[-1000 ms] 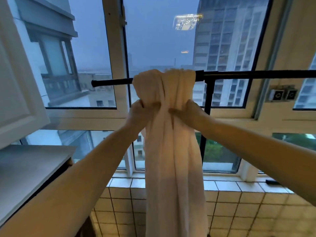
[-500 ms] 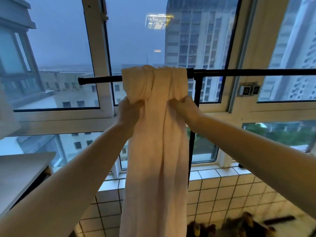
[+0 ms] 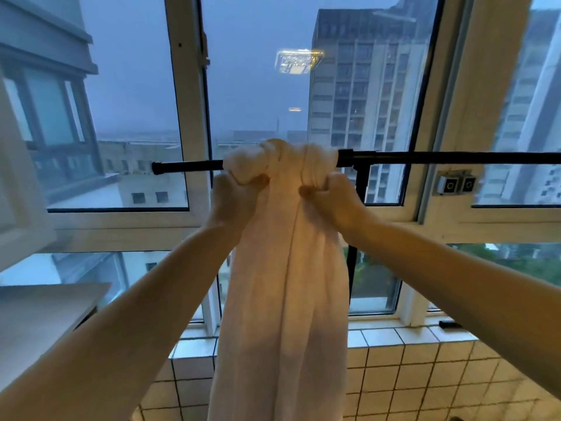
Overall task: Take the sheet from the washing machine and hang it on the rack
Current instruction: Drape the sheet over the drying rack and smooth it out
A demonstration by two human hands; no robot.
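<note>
The sheet (image 3: 282, 268) hangs bunched over the rack (image 3: 425, 158), a black horizontal bar in front of the window (image 3: 188, 117), and falls in one long gathered column past the bottom of the view. Its top is wadded over the bar, hiding that stretch of it, with the bar's capped end sticking out to the left. The left hand (image 3: 232, 197) grips the sheet's left side just under the bar, thumb curled into the folds. The right hand (image 3: 331, 196) grips the right side at the same height, fingers wrapped round a fold. Both arms reach up from the lower corners. A black upright of the rack runs down behind the right wrist. Beneath the window lies a tiled ledge (image 3: 409, 360), and a white countertop (image 3: 39, 314) sits at lower left.
</note>
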